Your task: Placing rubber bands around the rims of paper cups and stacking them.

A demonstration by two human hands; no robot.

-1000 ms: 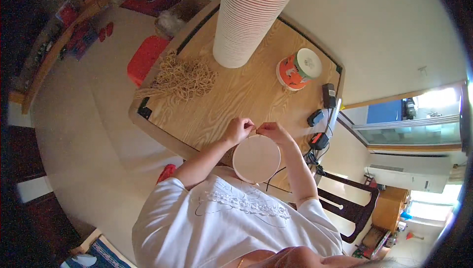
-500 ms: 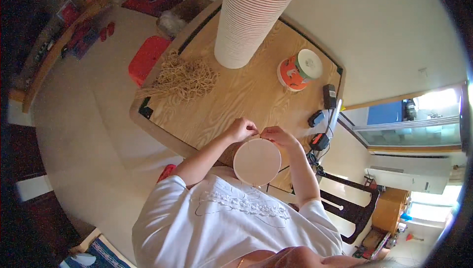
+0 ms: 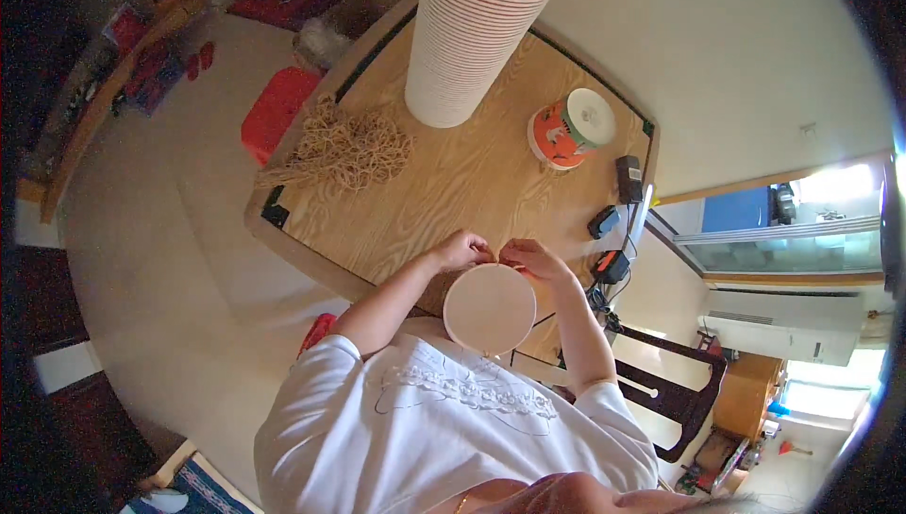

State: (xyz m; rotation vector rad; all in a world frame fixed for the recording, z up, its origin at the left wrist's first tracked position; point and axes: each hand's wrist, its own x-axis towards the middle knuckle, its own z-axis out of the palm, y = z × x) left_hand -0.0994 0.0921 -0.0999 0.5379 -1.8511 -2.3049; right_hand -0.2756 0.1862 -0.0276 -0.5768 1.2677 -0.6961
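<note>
L hand (image 3: 464, 250) and R hand (image 3: 530, 257) meet at the far rim of 1 round, pale-faced tub (image 3: 489, 311), nr the table (image 3: 453, 198) edge, just in front of a white shirt (image 3: 453, 410), as I watch remotely via head cam. Fingertips bunched on both; I can't tell if they're clamped on anything. Beyond, L to R: tangled twine (image 3: 349, 146), 1 tall tub stack (image 3: 477, 51), 1 orange-and-green tub (image 3: 551, 134).

Wide open over wood-grain tabletop (image 3: 453, 188) beyond left hand (image 3: 463, 251), blocked farther on by paper-bucket stack (image 3: 477, 37), hemmed left by tangled twine (image 3: 349, 146), right by black power adapter (image 3: 629, 180)
</note>
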